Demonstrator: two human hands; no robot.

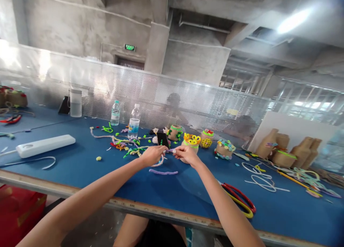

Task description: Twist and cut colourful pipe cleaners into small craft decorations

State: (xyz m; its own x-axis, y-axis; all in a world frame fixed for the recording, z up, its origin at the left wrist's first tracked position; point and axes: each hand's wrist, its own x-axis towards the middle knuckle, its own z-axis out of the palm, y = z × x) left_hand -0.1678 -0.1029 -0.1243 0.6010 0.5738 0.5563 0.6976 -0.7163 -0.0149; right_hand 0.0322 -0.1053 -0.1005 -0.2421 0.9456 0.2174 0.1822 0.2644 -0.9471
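Over the blue table (80, 164) my left hand (152, 155) and my right hand (185, 154) meet, both with fingers pinched on a short purple pipe cleaner (170, 150) stretched between them. A pink pipe cleaner (159, 163) hangs under my left hand. Another purple pipe cleaner (163, 172) lies flat just below both hands. A small black phone (162, 138) stands right behind my hands.
Small jars wrapped in pipe cleaner flowers (191, 141) stand behind the hands. Two water bottles (133, 126) and loose pipe cleaners (126, 145) lie to the left, a white power strip (45, 145) farther left. Red and yellow loops (240, 200) rest at right. A perforated screen (161, 96) backs the table.
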